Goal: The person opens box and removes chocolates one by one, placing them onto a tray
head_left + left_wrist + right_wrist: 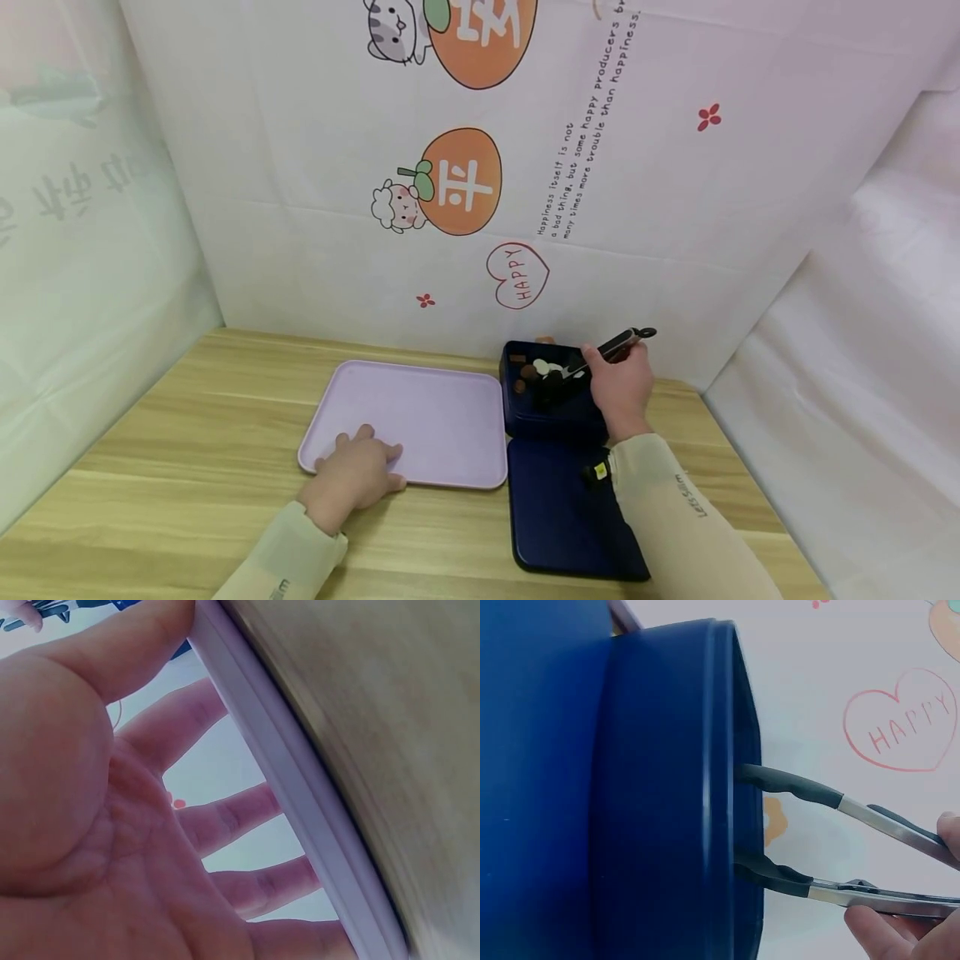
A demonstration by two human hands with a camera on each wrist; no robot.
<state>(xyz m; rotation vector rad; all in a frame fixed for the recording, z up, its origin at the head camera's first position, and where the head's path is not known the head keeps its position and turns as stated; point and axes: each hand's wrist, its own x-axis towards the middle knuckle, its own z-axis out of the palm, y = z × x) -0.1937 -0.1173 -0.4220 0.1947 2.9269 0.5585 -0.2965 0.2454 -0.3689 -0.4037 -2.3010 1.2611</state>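
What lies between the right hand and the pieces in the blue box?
Tongs: in the head view they extend from the right hand into the blue box, toward the pieces.

The tongs (877, 820) are shiny metal with matt tips (793, 784), the tray (435, 425) smooth plastic, the tabletop (187, 433) wood-grained.

Place: enclosed, booth-like; wider room type unclear
Backdrop (645, 292): white cloth, cartoon-printed
Side sheets (97, 258): pale, hanging
Worktop (187, 433): wood-grained
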